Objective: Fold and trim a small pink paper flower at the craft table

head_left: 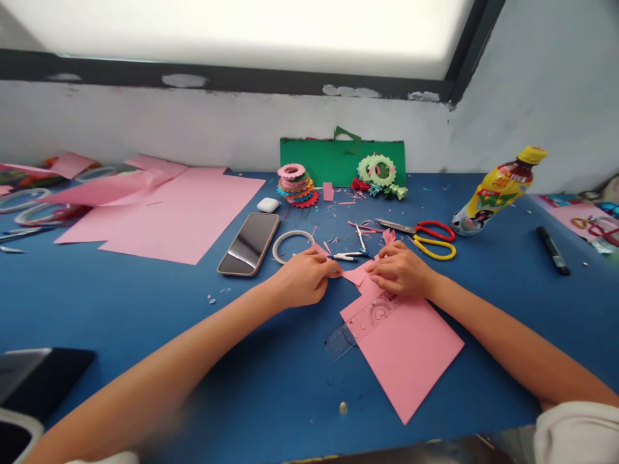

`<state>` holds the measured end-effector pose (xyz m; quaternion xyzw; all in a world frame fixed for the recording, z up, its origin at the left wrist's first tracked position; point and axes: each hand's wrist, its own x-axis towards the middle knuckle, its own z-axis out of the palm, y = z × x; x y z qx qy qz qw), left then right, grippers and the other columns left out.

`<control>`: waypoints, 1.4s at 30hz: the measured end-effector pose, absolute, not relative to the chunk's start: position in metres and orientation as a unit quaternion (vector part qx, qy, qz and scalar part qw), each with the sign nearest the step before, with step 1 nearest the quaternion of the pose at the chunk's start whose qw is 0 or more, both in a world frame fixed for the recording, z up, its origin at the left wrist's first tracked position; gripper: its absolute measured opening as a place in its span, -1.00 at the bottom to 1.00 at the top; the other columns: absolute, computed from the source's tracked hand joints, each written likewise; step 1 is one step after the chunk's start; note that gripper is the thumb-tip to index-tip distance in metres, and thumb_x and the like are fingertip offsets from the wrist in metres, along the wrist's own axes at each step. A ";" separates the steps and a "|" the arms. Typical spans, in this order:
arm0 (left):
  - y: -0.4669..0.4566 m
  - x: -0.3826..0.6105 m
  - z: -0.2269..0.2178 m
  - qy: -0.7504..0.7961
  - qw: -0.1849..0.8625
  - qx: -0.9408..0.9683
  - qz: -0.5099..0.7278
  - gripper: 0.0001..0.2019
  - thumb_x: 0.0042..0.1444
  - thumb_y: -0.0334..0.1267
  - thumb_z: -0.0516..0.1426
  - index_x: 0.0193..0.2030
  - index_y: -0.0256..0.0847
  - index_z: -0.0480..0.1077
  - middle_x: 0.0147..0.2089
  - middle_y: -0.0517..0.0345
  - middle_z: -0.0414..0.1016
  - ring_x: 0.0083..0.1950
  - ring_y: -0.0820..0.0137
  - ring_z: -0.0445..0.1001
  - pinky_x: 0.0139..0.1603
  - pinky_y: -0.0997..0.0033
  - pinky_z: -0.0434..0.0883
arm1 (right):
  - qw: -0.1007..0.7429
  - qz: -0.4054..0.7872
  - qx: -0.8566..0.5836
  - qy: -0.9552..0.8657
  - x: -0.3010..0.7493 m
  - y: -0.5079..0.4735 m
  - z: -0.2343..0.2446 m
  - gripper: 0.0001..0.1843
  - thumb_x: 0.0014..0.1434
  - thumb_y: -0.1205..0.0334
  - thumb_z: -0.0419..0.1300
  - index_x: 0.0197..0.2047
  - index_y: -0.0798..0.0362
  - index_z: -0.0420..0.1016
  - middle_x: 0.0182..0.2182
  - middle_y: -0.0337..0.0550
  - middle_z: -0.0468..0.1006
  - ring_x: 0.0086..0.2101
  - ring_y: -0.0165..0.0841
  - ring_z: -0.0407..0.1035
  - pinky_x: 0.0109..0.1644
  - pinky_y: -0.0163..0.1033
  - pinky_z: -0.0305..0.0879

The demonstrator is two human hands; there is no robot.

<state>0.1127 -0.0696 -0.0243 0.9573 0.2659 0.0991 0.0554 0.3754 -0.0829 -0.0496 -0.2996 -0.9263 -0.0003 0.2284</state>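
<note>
My left hand (304, 277) and my right hand (399, 269) meet over a small pink paper piece (356, 273) on the blue table, each with its fingers pinched on an edge of it. A larger pink sheet (406, 351) lies just below them, with a clear plastic ruler (362, 322) resting across its upper corner. A pen (345, 257) lies right behind my fingers. Thin pink paper strips (362, 227) are scattered beyond.
A phone (249, 243), white earbud case (267, 205) and tape ring (289, 245) lie left of my hands. Red and yellow scissors (430, 238), a tilted drink bottle (498, 190) and a black marker (552, 250) are to the right. Stacked paper rosettes (296, 185) and green card (338, 161) stand against the wall. Big pink sheets (164, 209) lie at the left.
</note>
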 end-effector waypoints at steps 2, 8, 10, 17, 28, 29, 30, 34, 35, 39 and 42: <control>-0.070 0.113 -0.022 0.262 0.053 0.959 0.097 -0.67 -0.08 -0.52 -0.01 -0.18 -0.23 0.42 -0.34 0.10 0.55 -0.30 0.30 0.49 -0.03 0.19 0.32 | 0.241 -0.005 -0.303 -0.922 0.380 -0.082 -0.049 -0.77 0.20 0.17 0.10 -0.32 0.01 0.57 -0.34 -0.22 0.62 -0.23 -0.31 0.35 -0.04 -0.13 0.10; -0.074 0.124 -0.027 0.318 0.103 0.930 0.153 -0.79 0.09 -0.35 0.02 -0.18 -0.26 0.43 -0.29 0.01 0.51 -0.21 0.25 0.46 -0.09 0.23 0.31 | 0.227 -0.005 -0.332 -0.916 0.366 -0.083 -0.051 -0.69 0.23 0.14 0.07 -0.45 0.06 0.52 -0.49 -0.17 0.53 -0.35 -0.37 0.35 -0.15 -0.21 0.15; -0.074 0.130 -0.034 0.332 0.106 0.923 0.162 -0.74 0.14 -0.20 0.05 -0.11 -0.29 0.41 -0.17 -0.07 0.48 -0.12 0.20 0.43 -0.10 0.23 0.31 | 0.237 -0.016 -0.365 -0.900 0.355 -0.083 -0.054 -0.66 0.22 0.09 0.08 -0.48 0.07 0.50 -0.51 -0.16 0.48 -0.40 -0.38 0.32 -0.23 -0.24 0.16; -0.066 0.140 -0.047 0.387 0.168 0.890 0.171 -0.80 0.14 -0.15 0.13 -0.21 -0.24 0.44 -0.40 0.16 0.49 -0.37 0.41 0.44 -0.39 0.50 0.28 | 0.235 0.068 -0.398 -0.884 0.342 -0.086 -0.059 -0.72 0.23 0.03 0.07 -0.21 0.03 0.49 -0.29 -0.10 0.46 -0.27 -0.33 0.33 -0.16 -0.23 0.24; -0.071 0.145 -0.055 0.398 0.218 0.857 0.244 -0.84 0.11 -0.18 0.13 -0.25 -0.22 0.44 -0.31 0.19 0.51 -0.32 0.46 0.42 -0.37 0.56 0.26 | 0.260 0.154 -0.418 -0.856 0.349 -0.086 -0.061 -0.82 0.25 0.14 0.04 -0.28 -0.01 0.42 -0.26 -0.16 0.47 -0.23 -0.33 0.36 -0.13 -0.21 0.26; -0.073 0.144 -0.055 0.394 0.219 0.857 0.250 -0.83 0.11 -0.18 0.13 -0.25 -0.22 0.44 -0.32 0.19 0.51 -0.33 0.46 0.41 -0.38 0.56 0.26 | 0.264 0.154 -0.415 -0.857 0.349 -0.087 -0.061 -0.82 0.25 0.14 0.04 -0.28 -0.01 0.41 -0.26 -0.16 0.47 -0.23 -0.33 0.36 -0.13 -0.21 0.25; -0.074 0.144 -0.055 0.389 0.219 0.857 0.257 -0.83 0.11 -0.18 0.13 -0.24 -0.21 0.44 -0.32 0.19 0.50 -0.33 0.46 0.41 -0.38 0.56 0.27 | 0.269 0.152 -0.412 -0.857 0.349 -0.088 -0.061 -0.82 0.25 0.13 0.04 -0.28 -0.01 0.41 -0.26 -0.16 0.46 -0.23 -0.33 0.36 -0.13 -0.22 0.25; -0.079 0.144 -0.053 0.365 0.216 0.861 0.281 -0.82 0.09 -0.17 0.14 -0.23 -0.20 0.47 -0.29 0.18 0.51 -0.29 0.46 0.44 -0.30 0.56 0.30 | 0.284 0.137 -0.398 -0.861 0.347 -0.093 -0.061 -0.82 0.25 0.12 0.04 -0.28 -0.01 0.41 -0.28 -0.16 0.47 -0.24 -0.32 0.36 -0.13 -0.22 0.24; -0.080 0.144 -0.053 0.362 0.215 0.860 0.288 -0.82 0.08 -0.17 0.15 -0.25 -0.21 0.47 -0.29 0.17 0.51 -0.27 0.45 0.45 -0.28 0.55 0.31 | 0.286 0.133 -0.397 -0.862 0.347 -0.094 -0.062 -0.82 0.25 0.12 0.04 -0.28 -0.01 0.41 -0.29 -0.16 0.47 -0.24 -0.32 0.36 -0.14 -0.22 0.24; -0.082 0.149 -0.056 0.360 0.210 0.853 0.315 -0.82 0.03 -0.15 0.20 -0.35 -0.23 0.49 -0.35 0.18 0.53 -0.28 0.45 0.46 -0.26 0.56 0.32 | 0.299 0.106 -0.405 -0.858 0.348 -0.096 -0.066 -0.82 0.22 0.10 0.08 -0.33 -0.01 0.40 -0.32 -0.19 0.48 -0.28 -0.33 0.37 -0.18 -0.23 0.24; -0.080 0.150 -0.060 0.376 0.205 0.840 0.334 -0.82 -0.01 -0.16 0.21 -0.38 -0.24 0.49 -0.37 0.17 0.53 -0.32 0.45 0.45 -0.29 0.55 0.32 | 0.306 0.081 -0.407 -0.857 0.350 -0.095 -0.067 -0.82 0.20 0.10 0.10 -0.35 0.00 0.39 -0.34 -0.20 0.48 -0.31 -0.33 0.37 -0.20 -0.23 0.24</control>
